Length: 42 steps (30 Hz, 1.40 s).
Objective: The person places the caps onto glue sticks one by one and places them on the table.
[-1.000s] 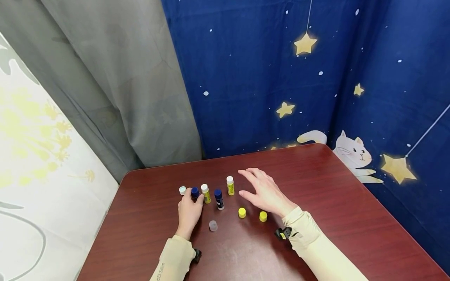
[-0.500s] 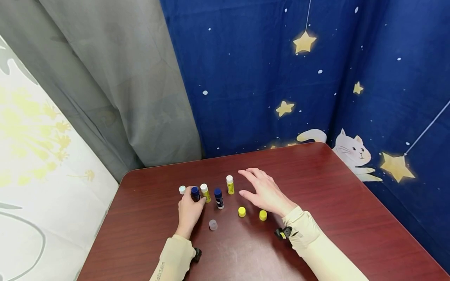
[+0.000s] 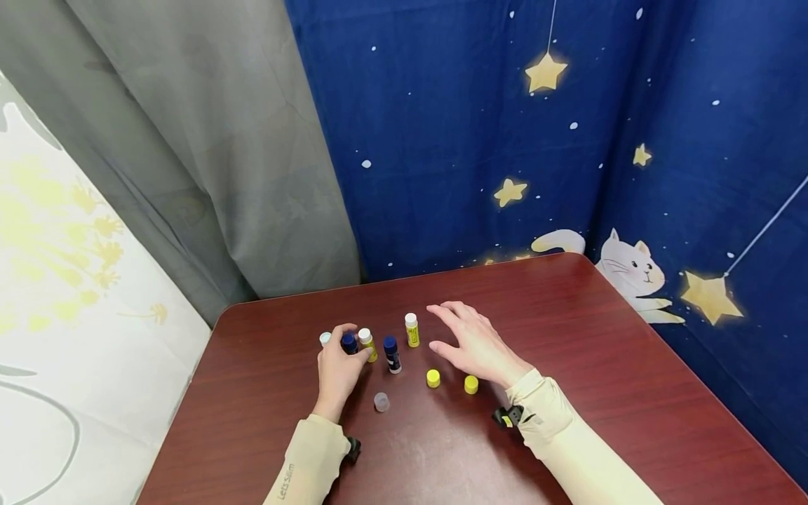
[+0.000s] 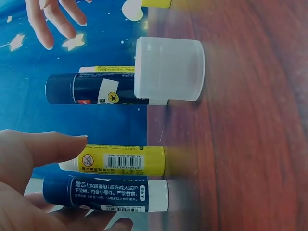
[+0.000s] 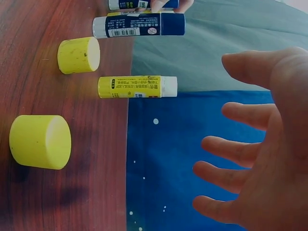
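My left hand (image 3: 339,368) is spread around a navy glue stick (image 4: 110,193) and a yellow glue stick (image 4: 122,161), both upright. The thumb lies by the yellow one's white cap; whether it touches is hard to tell. Behind the navy one, the other fingers are partly hidden. To their right stand a second navy glue stick (image 3: 392,355) and a second yellow glue stick (image 5: 137,87). My right hand (image 3: 476,344) hovers right of that yellow stick, fingers extended and holding nothing.
A translucent cap (image 3: 381,402) sits toward the front. Two yellow caps (image 3: 433,379) stand below the right hand. A white cap (image 3: 325,338) lies left of the left fingers, partly covered. The wooden table (image 3: 568,315) ends at curtains behind.
My left thumb and fingers have spread apart from the navy glue stick they were around, the thumb moving right toward the yellow one. The right hand stays in place.
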### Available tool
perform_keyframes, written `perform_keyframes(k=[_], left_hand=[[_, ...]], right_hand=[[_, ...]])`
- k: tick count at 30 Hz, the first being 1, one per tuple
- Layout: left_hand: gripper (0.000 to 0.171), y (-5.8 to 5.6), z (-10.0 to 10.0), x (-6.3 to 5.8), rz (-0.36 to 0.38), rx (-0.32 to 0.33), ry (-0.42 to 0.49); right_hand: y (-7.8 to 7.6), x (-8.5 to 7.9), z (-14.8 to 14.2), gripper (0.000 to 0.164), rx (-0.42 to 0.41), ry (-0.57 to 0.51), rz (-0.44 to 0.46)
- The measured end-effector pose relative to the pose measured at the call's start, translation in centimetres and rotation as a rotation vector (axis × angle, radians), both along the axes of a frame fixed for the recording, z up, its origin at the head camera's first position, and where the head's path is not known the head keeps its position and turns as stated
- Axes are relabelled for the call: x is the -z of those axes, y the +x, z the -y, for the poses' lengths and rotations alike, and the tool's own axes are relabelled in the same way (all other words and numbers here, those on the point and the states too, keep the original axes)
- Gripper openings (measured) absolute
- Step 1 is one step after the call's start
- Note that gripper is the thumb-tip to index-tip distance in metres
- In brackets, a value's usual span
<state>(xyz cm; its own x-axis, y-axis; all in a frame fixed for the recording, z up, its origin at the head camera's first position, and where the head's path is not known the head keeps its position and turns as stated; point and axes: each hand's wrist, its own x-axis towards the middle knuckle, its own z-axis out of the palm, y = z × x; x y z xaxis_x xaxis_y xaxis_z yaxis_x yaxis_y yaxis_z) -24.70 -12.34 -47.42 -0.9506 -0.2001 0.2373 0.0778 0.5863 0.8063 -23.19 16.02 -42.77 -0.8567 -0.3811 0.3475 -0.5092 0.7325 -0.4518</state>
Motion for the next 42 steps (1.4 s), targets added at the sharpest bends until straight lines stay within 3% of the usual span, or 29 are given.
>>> perform_keyframes(k=[12,18,25,42], left_hand=[[0.043,-0.8,-0.3,-0.1,0.017,-0.003,-0.095],[0.033,-1.2,-0.4,-0.2,-0.032,-0.006,-0.177],[0.026,-1.4,-0.5,-0.3,-0.086,-0.011,-0.194],[0.026,-1.0,-0.6,-3.6,-0.224,0.008,-0.141]], right_hand=[[-0.1,0.6,0.1,0.062,0.01,0.009,-0.011],[-0.2,0.7,0.2,0.062,0.01,0.001,-0.002],[-0.4,0.8,0.2,0.062,0.011,-0.001,0.005],[-0.5,0.5,0.0,0.063,0.015,0.001,-0.016]])
